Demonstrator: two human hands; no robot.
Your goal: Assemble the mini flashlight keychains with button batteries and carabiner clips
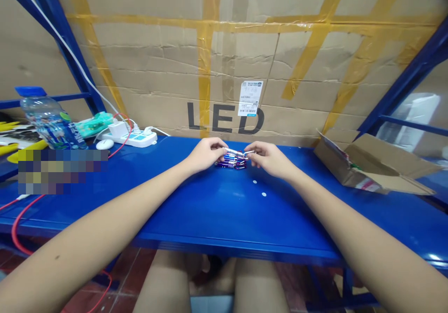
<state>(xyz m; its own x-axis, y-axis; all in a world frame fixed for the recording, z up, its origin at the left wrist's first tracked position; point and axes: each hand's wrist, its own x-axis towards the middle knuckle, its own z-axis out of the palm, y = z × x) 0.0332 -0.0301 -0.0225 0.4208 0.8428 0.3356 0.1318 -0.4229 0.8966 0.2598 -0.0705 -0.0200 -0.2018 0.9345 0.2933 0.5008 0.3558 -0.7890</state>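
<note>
A slim silver pen-like tube (235, 153) with a metal loop at its right end is held level between my two hands. My left hand (209, 154) pinches its left end between thumb and fingers. At the other end, my right hand (268, 156) has its fingers closed on the metal loop. Right beneath lies a small stack of similar shiny tubes (229, 162) in blue and purple, with loops at their right ends. My hands partly cover this stack, and the fine detail of the tubes is too small to make out.
The blue table (196, 215) carries two small white discs (263, 194) nearer me. An open cardboard box (350, 163) sits at right. On the left are a water bottle (52, 121), a power strip (136, 138) and red cables. A large taped carton (168, 70) stands behind.
</note>
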